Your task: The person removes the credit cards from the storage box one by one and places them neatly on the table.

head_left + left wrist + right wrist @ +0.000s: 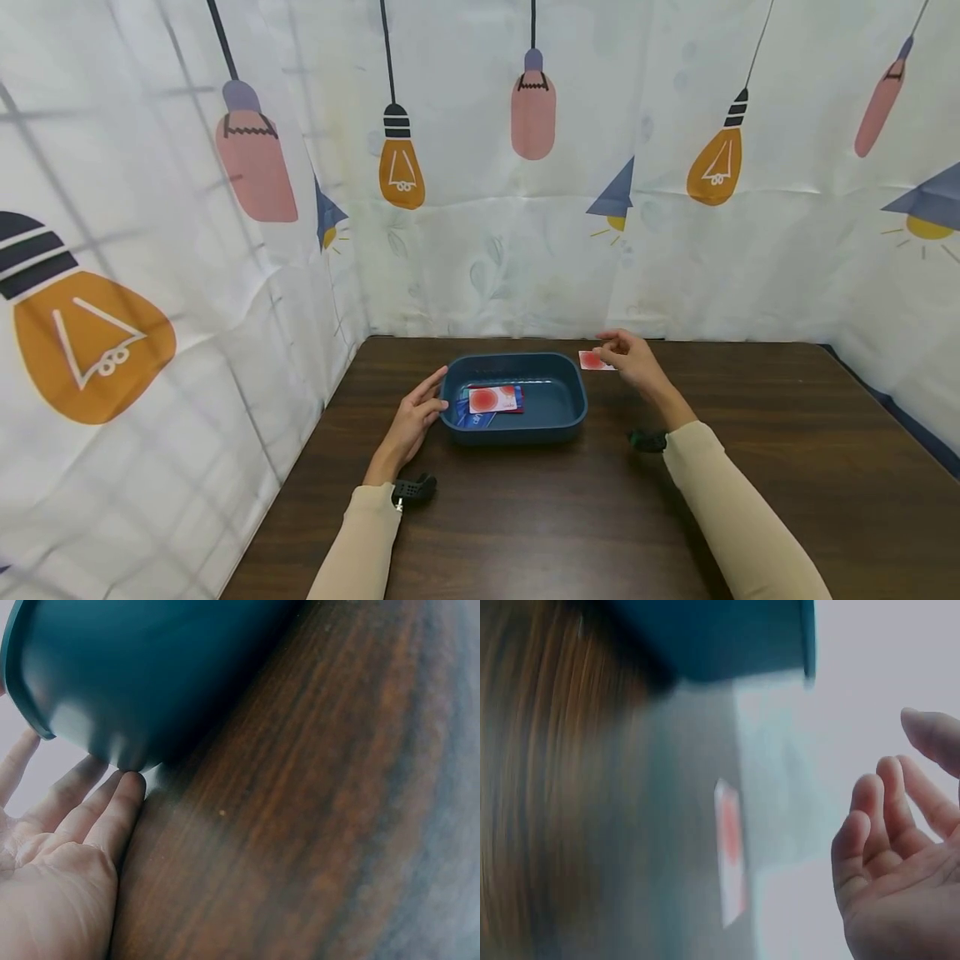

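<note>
A dark blue plastic bin (pixel 551 408) stands on the table, with several flat cards in its left half. On top of them lies a white card with red circles (pixel 492 399), over blue and red ones. My left hand (pixel 411 419) touches the bin's left end with extended fingers, as the left wrist view also shows. Beyond the bin's right back corner, a red and white card (pixel 588 360) lies on the table. My right hand (pixel 633 364) hovers above that card, its fingers loosely bent and nothing between them; the right wrist view shows the palm apart from the card.
The brown wooden table (pixel 525 517) reaches to a white curtain (pixel 465 267) printed with lamps along the back and sides. Black bands with small devices (pixel 415 489) sit on both wrists.
</note>
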The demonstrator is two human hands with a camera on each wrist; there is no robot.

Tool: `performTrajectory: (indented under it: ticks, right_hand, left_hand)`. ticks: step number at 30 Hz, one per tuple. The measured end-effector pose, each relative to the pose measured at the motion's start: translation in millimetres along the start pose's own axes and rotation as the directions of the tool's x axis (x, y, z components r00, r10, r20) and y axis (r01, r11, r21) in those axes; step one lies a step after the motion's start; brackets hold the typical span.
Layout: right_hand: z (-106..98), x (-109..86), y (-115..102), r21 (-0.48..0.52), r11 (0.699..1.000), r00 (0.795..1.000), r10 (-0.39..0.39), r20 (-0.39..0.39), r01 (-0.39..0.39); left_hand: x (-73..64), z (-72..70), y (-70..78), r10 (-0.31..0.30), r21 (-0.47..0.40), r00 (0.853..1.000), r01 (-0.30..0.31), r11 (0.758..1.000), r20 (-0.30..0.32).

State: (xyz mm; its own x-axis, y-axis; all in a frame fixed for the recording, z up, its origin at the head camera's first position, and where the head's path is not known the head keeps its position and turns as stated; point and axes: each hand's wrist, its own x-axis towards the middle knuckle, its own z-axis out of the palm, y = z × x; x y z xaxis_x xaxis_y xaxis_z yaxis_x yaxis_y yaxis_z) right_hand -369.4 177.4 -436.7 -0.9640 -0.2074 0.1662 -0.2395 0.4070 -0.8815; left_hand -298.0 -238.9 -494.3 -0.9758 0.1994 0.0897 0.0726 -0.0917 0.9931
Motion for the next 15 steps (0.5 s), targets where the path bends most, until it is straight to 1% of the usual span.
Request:
performTrajectory:
  ticks: [2, 4, 7, 11, 15]
  right_hand:
    - [10.7, -1.5, -15.2, -0.02, 0.997, 0.997, -0.073, 0.03, 0.073]
    - [22.7, -2.4, -27.7, -0.033, 0.991, 0.99, -0.131, 0.06, 0.133]
    - [40.4, -3.7, -41.3, -0.038, 0.98, 0.974, -0.19, 0.123, 0.195]
    - [61.6, -3.8, -53.2, -0.01, 0.976, 0.959, -0.214, 0.188, 0.22]
    - [78.3, -1.7, -59.1, 0.0, 0.978, 0.953, -0.203, 0.225, 0.208]
  left_hand:
    - [0.3, 0.2, -0.4, -0.001, -0.001, 1.0, 0.001, 1.0, 0.002]
    - [0.3, 0.5, -0.7, -0.004, -0.001, 1.0, 0.004, 1.0, -0.001]
    - [0.1, 0.9, -0.8, -0.01, 0.001, 1.0, 0.01, 1.0, -0.005]
    - [0.0, 0.9, -0.5, -0.009, -0.002, 1.0, 0.009, 1.0, -0.006]
    - [-0.3, 0.6, -0.3, 0.001, -0.007, 1.0, -0.001, 1.0, -0.002]
